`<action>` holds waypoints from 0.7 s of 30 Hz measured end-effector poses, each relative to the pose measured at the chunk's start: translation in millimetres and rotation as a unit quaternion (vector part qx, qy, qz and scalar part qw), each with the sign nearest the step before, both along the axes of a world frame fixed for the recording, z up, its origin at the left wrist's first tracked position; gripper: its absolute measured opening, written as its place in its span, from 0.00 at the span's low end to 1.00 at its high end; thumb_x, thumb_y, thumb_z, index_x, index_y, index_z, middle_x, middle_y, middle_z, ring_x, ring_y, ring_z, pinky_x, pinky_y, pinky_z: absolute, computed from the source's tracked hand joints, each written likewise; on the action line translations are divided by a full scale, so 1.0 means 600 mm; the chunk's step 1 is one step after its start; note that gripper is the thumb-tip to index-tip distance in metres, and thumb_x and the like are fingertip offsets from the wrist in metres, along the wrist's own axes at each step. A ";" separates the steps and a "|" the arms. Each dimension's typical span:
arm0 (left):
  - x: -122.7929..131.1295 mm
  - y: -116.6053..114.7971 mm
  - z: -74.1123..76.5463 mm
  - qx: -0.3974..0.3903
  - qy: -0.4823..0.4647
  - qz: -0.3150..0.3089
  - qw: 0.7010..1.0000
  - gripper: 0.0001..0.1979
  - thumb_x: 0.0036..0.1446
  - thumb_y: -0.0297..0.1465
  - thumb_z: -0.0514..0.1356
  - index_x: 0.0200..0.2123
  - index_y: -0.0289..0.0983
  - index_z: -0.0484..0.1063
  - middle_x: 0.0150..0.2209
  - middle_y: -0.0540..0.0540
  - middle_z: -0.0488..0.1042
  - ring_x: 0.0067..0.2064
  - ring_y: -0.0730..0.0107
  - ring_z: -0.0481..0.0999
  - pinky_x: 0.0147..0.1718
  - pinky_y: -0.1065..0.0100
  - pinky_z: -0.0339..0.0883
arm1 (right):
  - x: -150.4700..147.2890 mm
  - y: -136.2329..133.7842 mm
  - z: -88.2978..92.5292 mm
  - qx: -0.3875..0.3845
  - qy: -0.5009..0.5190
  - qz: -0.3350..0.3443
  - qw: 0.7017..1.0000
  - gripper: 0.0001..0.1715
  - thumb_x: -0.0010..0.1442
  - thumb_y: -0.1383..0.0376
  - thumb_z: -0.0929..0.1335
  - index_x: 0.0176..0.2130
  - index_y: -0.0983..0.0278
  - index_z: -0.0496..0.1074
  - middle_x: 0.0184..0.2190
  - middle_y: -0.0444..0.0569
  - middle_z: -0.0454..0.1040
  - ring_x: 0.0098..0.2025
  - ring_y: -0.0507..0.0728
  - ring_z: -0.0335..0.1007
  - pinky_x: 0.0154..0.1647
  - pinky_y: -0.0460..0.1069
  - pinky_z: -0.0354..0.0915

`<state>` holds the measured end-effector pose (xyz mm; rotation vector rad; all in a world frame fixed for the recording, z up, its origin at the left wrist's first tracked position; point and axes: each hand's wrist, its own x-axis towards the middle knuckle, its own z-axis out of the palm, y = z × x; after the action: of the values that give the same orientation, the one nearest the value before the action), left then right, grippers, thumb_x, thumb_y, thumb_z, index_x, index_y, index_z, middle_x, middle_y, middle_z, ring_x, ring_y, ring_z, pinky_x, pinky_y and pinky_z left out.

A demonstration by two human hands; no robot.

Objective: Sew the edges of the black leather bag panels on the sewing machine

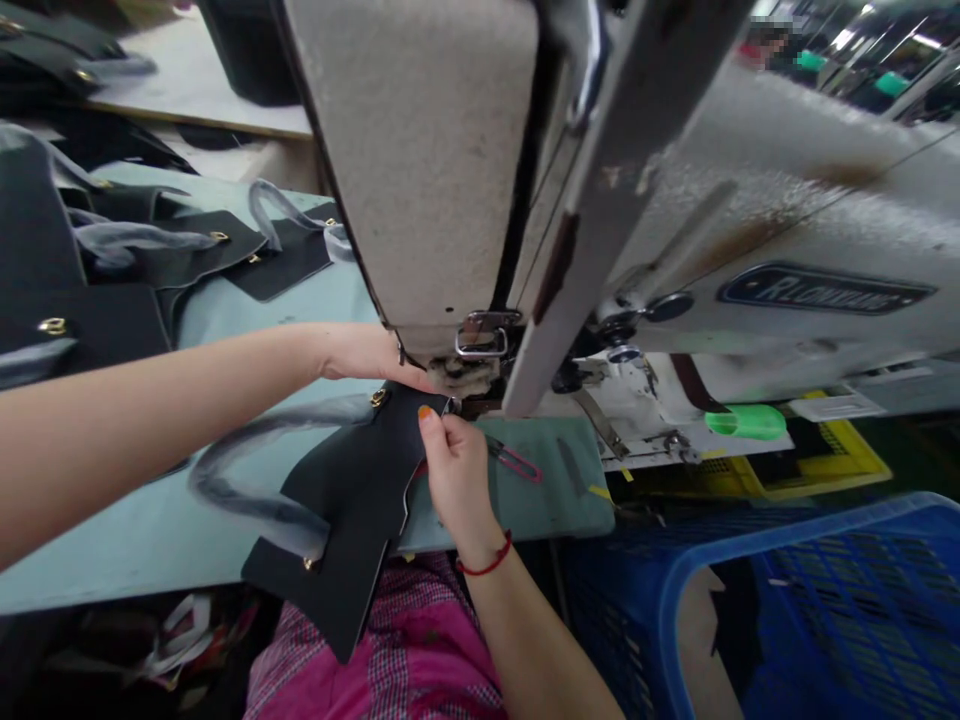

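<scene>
A black leather bag panel (pixel 352 500) with a grey wrapped handle (pixel 247 470) and gold rivets lies on the pale green sewing table (pixel 150 540), its front end hanging over my lap. My right hand (pixel 454 470) pinches the panel's right edge just below the sewing machine's presser foot (pixel 469 375). My left hand (pixel 367 355) rests on the far edge of the panel beside the needle area, its fingers partly hidden behind the machine head (pixel 427 170).
More black panels with grey handles (pixel 172 245) pile up at the left back of the table. Pink-handled snips (pixel 517 462) lie right of my right hand. A blue plastic crate (pixel 787 610) stands low right, a green thread cone (pixel 746 422) above it.
</scene>
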<state>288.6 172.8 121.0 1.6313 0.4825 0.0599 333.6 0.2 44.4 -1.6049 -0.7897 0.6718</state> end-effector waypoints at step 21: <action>-0.207 -0.155 -0.201 0.255 0.046 0.278 0.925 0.28 0.58 0.44 0.60 0.58 0.36 0.69 0.61 0.35 0.67 0.64 0.43 0.64 0.64 0.46 0.56 | 0.024 -0.137 0.026 -0.104 0.055 0.120 0.986 0.17 0.65 0.59 0.65 0.27 0.65 0.65 0.23 0.41 0.62 0.27 0.49 0.56 0.27 0.45 0.52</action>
<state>164.4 79.6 0.6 1.9562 1.0624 0.5765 347.9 -82.2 60.1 -1.6563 -0.8618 1.0371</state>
